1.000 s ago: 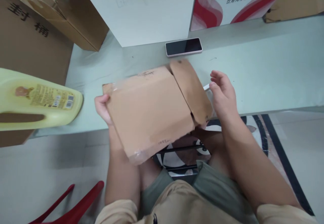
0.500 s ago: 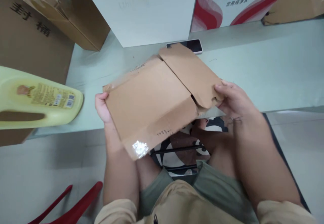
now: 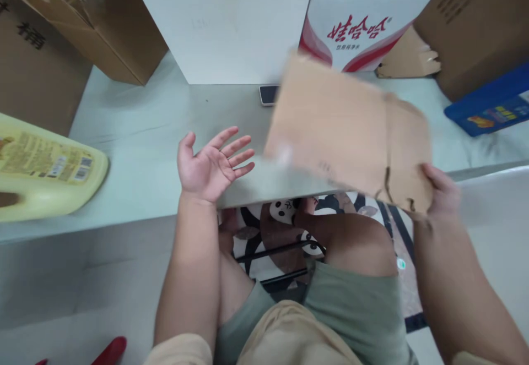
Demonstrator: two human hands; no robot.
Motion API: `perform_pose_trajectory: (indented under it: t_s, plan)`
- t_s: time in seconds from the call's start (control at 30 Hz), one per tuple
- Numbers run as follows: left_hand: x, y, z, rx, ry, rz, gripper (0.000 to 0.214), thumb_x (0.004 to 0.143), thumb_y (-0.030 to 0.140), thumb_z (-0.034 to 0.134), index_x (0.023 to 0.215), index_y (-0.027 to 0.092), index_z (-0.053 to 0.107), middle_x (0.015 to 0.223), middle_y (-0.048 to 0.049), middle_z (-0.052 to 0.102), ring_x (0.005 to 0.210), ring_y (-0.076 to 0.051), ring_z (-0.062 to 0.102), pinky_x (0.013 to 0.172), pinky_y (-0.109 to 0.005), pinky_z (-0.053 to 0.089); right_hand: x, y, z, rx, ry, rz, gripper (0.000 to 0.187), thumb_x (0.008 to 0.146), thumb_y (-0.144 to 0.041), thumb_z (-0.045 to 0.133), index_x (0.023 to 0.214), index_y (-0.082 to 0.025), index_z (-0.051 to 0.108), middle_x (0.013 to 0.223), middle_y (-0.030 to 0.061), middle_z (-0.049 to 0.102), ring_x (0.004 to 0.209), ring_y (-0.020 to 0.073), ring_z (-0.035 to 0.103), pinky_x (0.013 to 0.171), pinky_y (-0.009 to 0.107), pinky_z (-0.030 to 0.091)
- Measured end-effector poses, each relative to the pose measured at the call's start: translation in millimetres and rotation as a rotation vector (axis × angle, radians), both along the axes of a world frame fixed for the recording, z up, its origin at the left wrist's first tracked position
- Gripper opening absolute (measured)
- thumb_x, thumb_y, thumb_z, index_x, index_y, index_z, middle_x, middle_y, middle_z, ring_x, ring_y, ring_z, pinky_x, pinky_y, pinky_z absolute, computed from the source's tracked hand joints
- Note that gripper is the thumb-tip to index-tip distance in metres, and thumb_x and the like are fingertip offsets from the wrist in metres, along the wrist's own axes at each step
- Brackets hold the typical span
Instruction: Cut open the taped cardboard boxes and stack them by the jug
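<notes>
A right hand [image 3: 444, 191] grips a blurred sheet of cardboard [image 3: 339, 128] by its end, right of the frame's center, while the left hand [image 3: 210, 167], center-left, spreads its fingers, palm bare. A phone [image 3: 268, 95] lies partly hidden behind the cardboard, upper center; a yellow jug [image 3: 53, 169] stands at far left.

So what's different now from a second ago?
The left hand has let go of the flattened cardboard and is open and empty. The right hand, which wasn't gripping it at first, took hold and now has it alone, swung to the right. The yellow jug, phone and white box stayed put.
</notes>
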State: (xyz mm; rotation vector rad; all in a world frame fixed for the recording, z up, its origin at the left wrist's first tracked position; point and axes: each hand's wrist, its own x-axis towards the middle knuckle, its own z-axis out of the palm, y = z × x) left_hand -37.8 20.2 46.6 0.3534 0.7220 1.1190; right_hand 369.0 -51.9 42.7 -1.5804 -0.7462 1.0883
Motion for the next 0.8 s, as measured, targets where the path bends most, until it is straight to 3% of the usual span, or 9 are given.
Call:
perform_pose_trajectory:
  t_s: [0.1, 0.2, 0.27, 0.37, 0.5, 0.6, 0.7, 0.8]
  plan:
    - [1.6, 1.4, 0.4, 0.009, 0.037, 0.040, 0.064, 0.089, 0.066, 0.034, 0.112, 0.017, 0.069, 0.098, -0.0157, 0.078, 0.076, -0.028, 0.076, 0.069, -0.043, 0.062, 29.7, -23.2, 9.5, -0.008, -0.097, -0.137, 0.028, 0.065, -0.047, 0.075, 0.062, -0.030, 0.053, 0.053, -0.0009, 0.037, 0.039, 0.0126, 0.027, 0.036, 0.034, 0.023]
    - [5.9, 2.3, -0.8, -0.003, 0.042, 0.040, 0.060, 0.086, 0.064, 0.041, 0.107, 0.016, 0.071, 0.092, -0.0152, 0.078, 0.074, -0.028, 0.075, 0.067, -0.043, 0.062, 46.8, -20.9, 16.4, 0.063, -0.227, -0.320, 0.030, 0.056, -0.028, 0.078, 0.060, -0.030, 0.048, 0.063, 0.0001, 0.042, 0.047, 0.0140, 0.035, 0.043, 0.037, 0.024]
    - [9.8, 3.9, -2.0, -0.011, 0.046, 0.039, 0.059, 0.085, 0.062, 0.042, 0.106, 0.015, 0.073, 0.090, -0.0161, 0.077, 0.073, -0.029, 0.074, 0.067, -0.045, 0.062, 54.0, -0.8, 18.2, 0.109, -0.276, -0.449, 0.028, 0.058, -0.020, 0.075, 0.061, -0.030, 0.049, 0.066, 0.0001, 0.045, 0.051, 0.0143, 0.041, 0.045, 0.039, 0.031]
    - [15.2, 8.4, -4.7, -0.012, 0.057, 0.030, 0.060, 0.084, 0.061, 0.044, 0.105, 0.013, 0.074, 0.091, -0.0178, 0.077, 0.073, -0.029, 0.074, 0.068, -0.046, 0.062, 65.0, 56.6, 21.7, 0.089, -0.319, -0.529, 0.030, 0.076, -0.015, 0.064, 0.057, -0.029, 0.046, 0.060, -0.0010, 0.041, 0.050, 0.0119, 0.044, 0.048, 0.036, 0.040]
    - [18.4, 17.4, -8.8, -0.014, 0.080, 0.006, 0.056, 0.082, 0.063, 0.048, 0.094, 0.014, 0.074, 0.088, -0.0173, 0.076, 0.072, -0.029, 0.074, 0.067, -0.045, 0.063, 78.2, 160.4, 35.0, 0.060, -0.365, -0.553, 0.035, 0.092, -0.005, 0.049, 0.065, -0.026, 0.042, 0.064, -0.0039, 0.044, 0.050, 0.0040, 0.047, 0.059, 0.025, 0.049]
    - [18.3, 24.9, -9.7, -0.007, 0.084, 0.050, 0.050, 0.082, 0.063, 0.052, 0.081, 0.017, 0.072, 0.081, -0.0142, 0.073, 0.070, -0.028, 0.073, 0.067, -0.044, 0.063, 78.6, 217.0, 37.5, -0.010, -0.338, -0.453, 0.028, 0.096, -0.003, 0.046, 0.078, -0.025, 0.044, 0.079, -0.0008, 0.060, 0.059, 0.0022, 0.060, 0.072, 0.024, 0.054]
    - [19.5, 31.6, -7.6, -0.005, 0.079, 0.114, 0.049, 0.081, 0.064, 0.053, 0.075, 0.019, 0.069, 0.076, -0.0116, 0.072, 0.066, -0.027, 0.072, 0.064, -0.041, 0.063, 70.6, 230.7, 19.9, -0.090, -0.302, -0.309, 0.020, 0.098, -0.006, 0.045, 0.086, -0.021, 0.047, 0.083, 0.0048, 0.068, 0.064, 0.0066, 0.068, 0.075, 0.027, 0.057]
    - [23.9, 35.4, -3.9, -0.022, 0.080, 0.153, 0.049, 0.081, 0.063, 0.051, 0.073, 0.018, 0.069, 0.074, -0.0109, 0.071, 0.063, -0.025, 0.071, 0.061, -0.038, 0.062, 63.5, 214.2, -8.6, -0.131, -0.284, -0.203, 0.013, 0.097, -0.010, 0.047, 0.092, -0.022, 0.048, 0.081, 0.0047, 0.071, 0.067, 0.0109, 0.072, 0.073, 0.028, 0.059]
